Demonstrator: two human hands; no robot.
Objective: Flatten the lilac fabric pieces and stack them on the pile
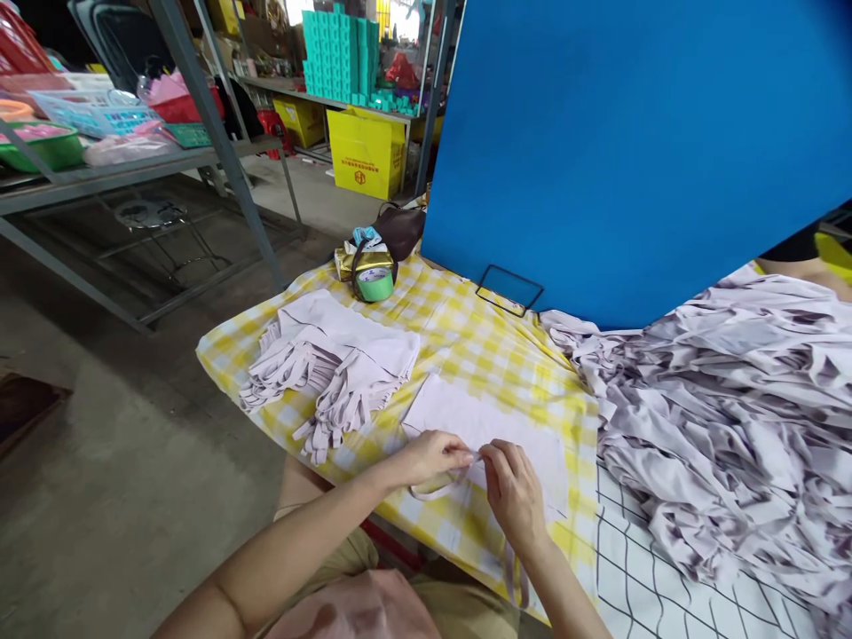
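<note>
My left hand (436,456) and my right hand (514,488) meet over the near part of the table, their fingertips pinched together on a thin pale lavender fabric strip (432,493). One part of the strip loops below my left hand, and ends hang down past my right wrist. Beneath both hands lies a flat rectangular piece of pale lavender fabric (493,419). To the left rests a stack of similar fabric pieces (352,330) with bunched strips along its front edge. The exact spot where the fingertips pinch is partly hidden.
A yellow-and-white checked cloth (466,328) covers the table. Heaped lavender fabric strips (719,426) fill the right side. Behind stands a large blue board (599,151), with a thin black frame (509,290) at its foot. Green tape (374,284) sits at the far left edge. Metal shelving (246,169) stands left.
</note>
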